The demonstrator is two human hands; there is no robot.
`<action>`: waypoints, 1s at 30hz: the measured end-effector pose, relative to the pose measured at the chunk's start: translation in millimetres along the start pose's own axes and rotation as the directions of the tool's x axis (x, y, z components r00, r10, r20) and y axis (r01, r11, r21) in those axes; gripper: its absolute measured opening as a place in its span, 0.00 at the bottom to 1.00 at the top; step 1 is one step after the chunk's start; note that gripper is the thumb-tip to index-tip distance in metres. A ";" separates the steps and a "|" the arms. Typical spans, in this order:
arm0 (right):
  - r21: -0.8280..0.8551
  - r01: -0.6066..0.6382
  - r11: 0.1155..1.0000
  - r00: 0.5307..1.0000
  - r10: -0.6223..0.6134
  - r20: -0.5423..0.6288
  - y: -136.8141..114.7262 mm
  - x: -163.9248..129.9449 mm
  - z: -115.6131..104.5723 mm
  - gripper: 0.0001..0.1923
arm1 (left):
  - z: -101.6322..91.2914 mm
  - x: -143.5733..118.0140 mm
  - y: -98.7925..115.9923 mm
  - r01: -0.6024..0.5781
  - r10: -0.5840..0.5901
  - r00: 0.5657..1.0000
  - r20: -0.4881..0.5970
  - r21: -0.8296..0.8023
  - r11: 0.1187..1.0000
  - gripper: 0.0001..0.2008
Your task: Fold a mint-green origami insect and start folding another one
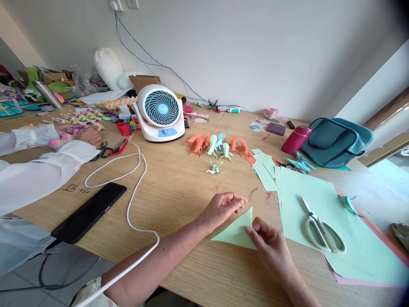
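Note:
A light green paper folded into a triangle [235, 232] lies on the wooden table [179, 187] in front of me. My left hand [222, 207] pinches its upper tip near the top edge. My right hand [271, 247] presses down on the triangle's right corner with its fingertips. Both hands touch the same sheet.
Green sheets [319, 200] with white scissors [321, 228] lie at right. Folded paper cranes [219, 145] stand behind, near a small white fan [160, 111]. A black phone [89, 212] and white cable [136, 179] lie at left. Another person's white-sleeved arms [47, 166] rest far left. A teal bag [335, 138] sits back right.

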State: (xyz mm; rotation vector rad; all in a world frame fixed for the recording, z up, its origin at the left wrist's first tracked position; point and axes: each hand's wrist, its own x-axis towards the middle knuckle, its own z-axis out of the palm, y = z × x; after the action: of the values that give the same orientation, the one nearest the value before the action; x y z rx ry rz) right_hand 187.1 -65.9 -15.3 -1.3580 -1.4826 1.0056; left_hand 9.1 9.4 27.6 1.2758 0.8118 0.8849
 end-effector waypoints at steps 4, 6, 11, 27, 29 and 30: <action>0.243 -0.133 0.961 0.965 0.181 -0.188 6.6 4.5 -8.6 0.19 | -6.2 1.0 3.8 0.035 -0.052 0.995 0.082 0.190 0.981 0.23; 0.332 -0.136 0.933 0.938 0.230 -0.260 7.2 5.6 -11.4 0.18 | -7.4 1.9 1.4 0.015 -0.042 0.994 0.101 0.252 0.968 0.23; 0.455 -0.099 0.885 0.910 0.266 -0.319 4.7 6.0 -13.1 0.16 | -6.4 6.1 -13.1 -0.001 -0.017 0.998 0.064 0.274 0.962 0.16; 0.634 -0.170 0.754 0.945 0.307 -0.112 6.3 5.3 -8.6 0.15 | 0.1 3.5 -8.0 -0.099 0.083 0.994 0.070 0.268 0.958 0.06; 0.641 -0.169 0.749 0.946 0.305 -0.108 5.3 4.5 -9.4 0.15 | -0.1 3.7 -7.5 -0.102 0.086 0.994 0.072 0.266 0.958 0.06; 0.641 -0.171 0.748 0.947 0.305 -0.103 4.3 4.1 -9.9 0.15 | -0.5 4.0 -7.7 -0.100 0.084 0.994 0.073 0.265 0.959 0.06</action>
State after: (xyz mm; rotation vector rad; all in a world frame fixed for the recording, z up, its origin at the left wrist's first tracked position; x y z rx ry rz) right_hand 197.7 -61.4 -16.1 -1.1180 -0.7115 1.3314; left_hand 11.2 12.6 19.8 1.5817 0.8501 0.8248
